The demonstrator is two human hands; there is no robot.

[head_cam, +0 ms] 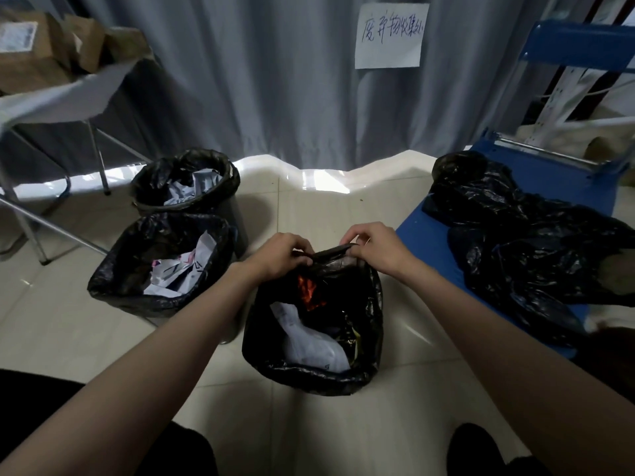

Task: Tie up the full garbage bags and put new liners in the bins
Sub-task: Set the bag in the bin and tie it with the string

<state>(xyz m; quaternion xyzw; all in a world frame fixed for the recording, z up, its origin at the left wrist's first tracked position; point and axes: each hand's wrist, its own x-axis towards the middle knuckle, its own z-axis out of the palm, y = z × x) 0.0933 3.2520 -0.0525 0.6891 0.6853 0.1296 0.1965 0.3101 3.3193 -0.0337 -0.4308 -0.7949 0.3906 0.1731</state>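
Note:
A bin lined with a full black garbage bag (371,355) stands on the floor right in front of me, holding white paper and an orange wrapper. My left hand (280,254) and my right hand (374,243) both pinch the far edge of this bag's rim, pulled up into a strip between them. Two more bins with full black bags stand to the left: a near one (113,286) and a far one (228,173). Loose black liners (515,235) lie piled on a blue chair at the right.
The blue folding chair (422,235) stands close on the right. A folding table (65,94) with cardboard boxes is at the back left. A grey curtain with a paper sign (391,34) hangs behind the bins. My shoes show at the bottom.

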